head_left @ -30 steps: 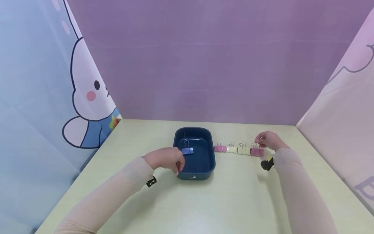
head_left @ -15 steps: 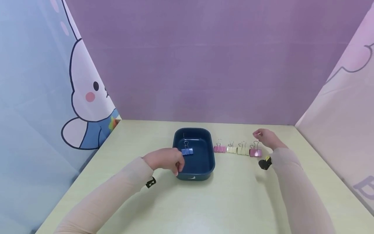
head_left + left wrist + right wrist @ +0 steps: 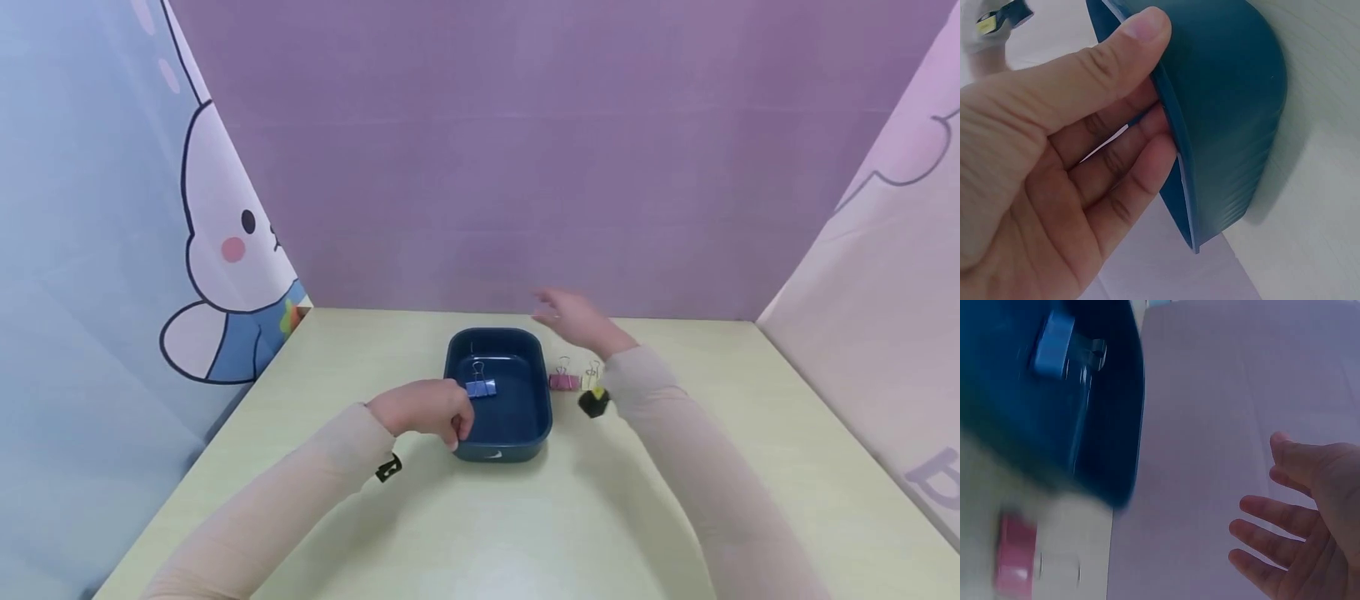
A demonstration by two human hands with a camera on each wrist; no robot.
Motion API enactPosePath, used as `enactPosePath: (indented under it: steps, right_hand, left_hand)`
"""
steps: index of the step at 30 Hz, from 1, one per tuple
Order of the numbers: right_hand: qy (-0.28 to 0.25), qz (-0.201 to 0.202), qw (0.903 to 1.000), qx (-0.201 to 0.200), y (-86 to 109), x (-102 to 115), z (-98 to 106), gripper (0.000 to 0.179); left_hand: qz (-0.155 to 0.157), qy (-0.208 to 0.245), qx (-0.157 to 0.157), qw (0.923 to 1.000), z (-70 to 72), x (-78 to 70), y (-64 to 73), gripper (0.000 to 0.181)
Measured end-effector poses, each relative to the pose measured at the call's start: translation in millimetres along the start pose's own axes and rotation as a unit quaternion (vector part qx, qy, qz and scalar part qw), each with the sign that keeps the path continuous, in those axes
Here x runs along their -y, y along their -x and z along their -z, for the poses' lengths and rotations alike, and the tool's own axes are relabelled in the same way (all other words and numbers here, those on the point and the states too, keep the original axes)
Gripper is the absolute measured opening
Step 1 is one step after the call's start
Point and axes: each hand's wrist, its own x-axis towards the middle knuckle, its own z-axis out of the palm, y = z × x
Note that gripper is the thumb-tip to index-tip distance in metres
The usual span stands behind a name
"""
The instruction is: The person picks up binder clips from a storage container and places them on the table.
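My left hand (image 3: 427, 408) pinches the near-left rim of a dark blue tray (image 3: 498, 451); in the left wrist view, the thumb lies outside and the fingers inside its wall (image 3: 1229, 112). A blue binder clip (image 3: 482, 388) sits in the tray's left part. My right hand (image 3: 579, 320), fingers spread and holding nothing, is in the air just beyond the tray's back-right corner. A pink binder clip (image 3: 564, 382) and a pale yellow binder clip (image 3: 588, 383) stand right of the tray. My right sleeve hides whatever lies further along that row.
The pale table (image 3: 517, 533) runs back to a purple curtain (image 3: 525, 150). A blue cartoon-print curtain (image 3: 90, 292) borders its left side and a pale pink one (image 3: 877, 333) its right. My right wrist carries a black camera (image 3: 595, 403).
My right hand let go of the pink binder clip at the right end of the row, then swept left towards the tray with fingers spreading. The left hand and tray stayed put.
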Motion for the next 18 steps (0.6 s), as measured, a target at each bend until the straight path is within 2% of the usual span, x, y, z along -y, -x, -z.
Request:
enactPosePath:
  steps: [3,5,8,10,13,15,18]
  right_hand:
    - [0.030,0.034,0.9985,0.030,-17.1,33.2,-17.6,0.050]
    - [0.054,0.048,0.9953,0.064,-25.8,50.8,-29.6,0.049]
    - [0.089,0.044,0.9870,0.126,-33.7,68.3,-46.1,0.050]
    - [0.111,0.025,0.9792,0.168,-37.1,74.3,-55.7,0.050]
    - [0.132,0.007,0.9682,0.212,-40.5,75.9,-67.4,0.037]
    - [0.142,-0.002,0.9632,0.228,-41.7,74.6,-73.6,0.025]
    - [0.130,-0.026,0.9622,0.238,-40.7,72.9,-78.5,0.016]
  left_hand:
    - [-0.001,-0.005,0.001,1.0000,-0.1,1.3,-0.9,0.013]
    - [-0.003,-0.005,-0.001,1.0000,0.1,1.6,-0.7,0.013]
    - [-0.012,-0.002,-0.007,0.9999,0.0,1.6,-0.3,0.014]
    - [-0.019,-0.002,-0.012,0.9997,-0.2,1.4,-0.1,0.015]
    - [-0.023,-0.003,-0.015,0.9996,-0.6,1.5,0.2,0.016]
    - [-0.021,0.002,-0.014,0.9997,-0.3,1.4,0.6,0.015]
    - [-0.020,0.006,-0.011,0.9997,0.4,1.1,1.0,0.015]
